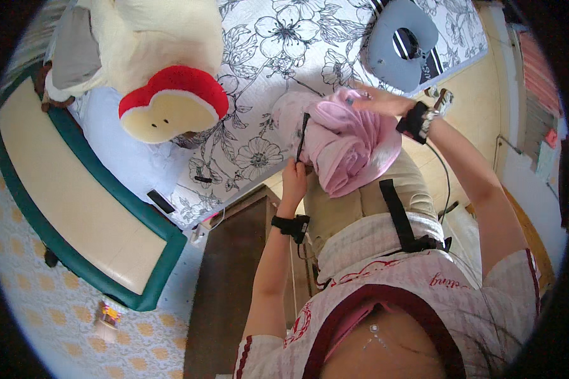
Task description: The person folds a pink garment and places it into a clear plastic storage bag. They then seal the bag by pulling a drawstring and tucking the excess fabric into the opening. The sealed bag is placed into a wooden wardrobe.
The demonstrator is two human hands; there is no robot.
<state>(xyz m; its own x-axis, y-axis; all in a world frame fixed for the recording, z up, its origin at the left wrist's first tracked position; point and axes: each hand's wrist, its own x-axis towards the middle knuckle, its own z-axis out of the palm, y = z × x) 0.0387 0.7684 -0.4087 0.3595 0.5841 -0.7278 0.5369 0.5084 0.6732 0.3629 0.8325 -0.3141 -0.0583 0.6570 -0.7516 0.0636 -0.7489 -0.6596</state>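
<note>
A bundle of pink fabric (360,147) lies at the bed's edge, against the front of my trousers. Around its left part runs a thin black strap (304,130). My left hand (295,177) is closed on the strap's lower end, beside the bundle. At the bundle's upper right, my right hand (381,102) rests on the pink fabric with its fingers stretched out; some fingertips are blurred. Each wrist wears a black band.
A floral bedsheet (258,158) covers the bed. On it lie a large plush toy (170,111) with a red hood, a grey neck pillow (384,52) and a dark phone-like object (161,201). A green-edged padded headboard (90,189) stands left, a brown cabinet (227,284) below.
</note>
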